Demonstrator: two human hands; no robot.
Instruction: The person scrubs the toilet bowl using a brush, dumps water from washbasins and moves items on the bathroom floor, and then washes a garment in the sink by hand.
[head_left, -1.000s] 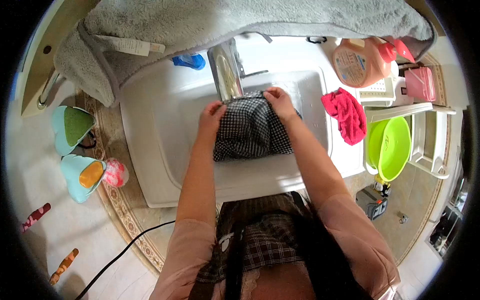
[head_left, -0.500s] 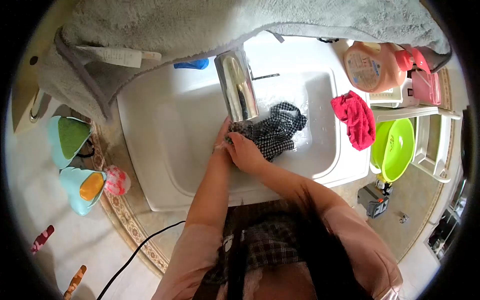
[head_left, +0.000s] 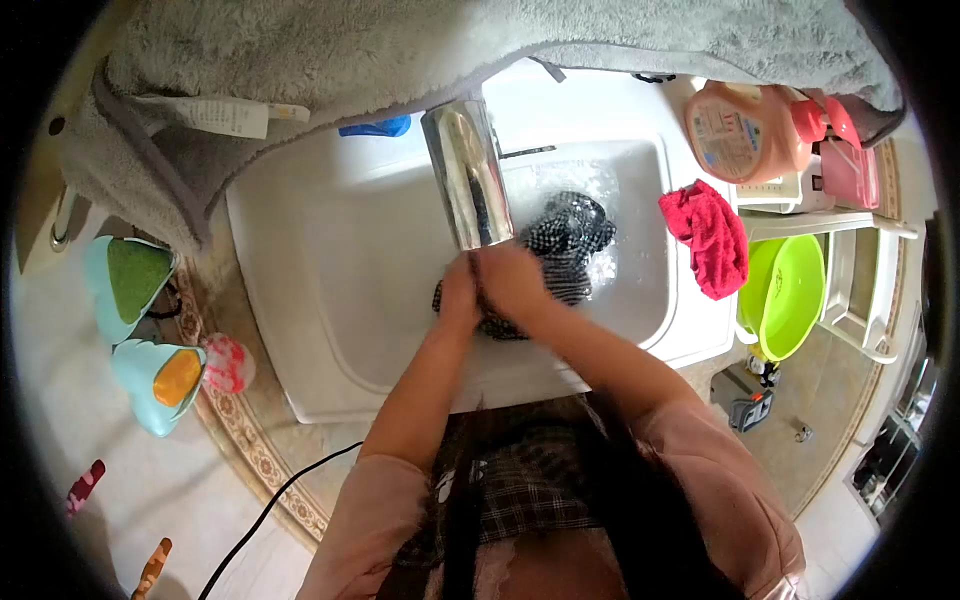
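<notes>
A wet black-and-white checked cloth (head_left: 568, 268) lies bunched in the white sink (head_left: 360, 330), under the wide metal faucet (head_left: 468, 180). My left hand (head_left: 459, 292) and my right hand (head_left: 512, 284) are side by side just below the faucet's end, both closed on the cloth. Folds of it stick out left of my left hand and below my right hand. Most of my fingers are hidden behind the backs of the hands. Splashing water and bubbles surround the cloth's far end.
A crumpled red cloth (head_left: 705, 238) hangs over the sink's right rim. Beyond it are a peach detergent bottle (head_left: 735, 135), a green basin (head_left: 790, 300) and a white rack (head_left: 870, 290). A grey fleece (head_left: 480, 45) spans the back; light-blue containers (head_left: 125, 290) stand left.
My hands have drawn together, and my left hand has come up from beneath my right. The cloth's near end has shifted left and down between them. The view has moved slightly.
</notes>
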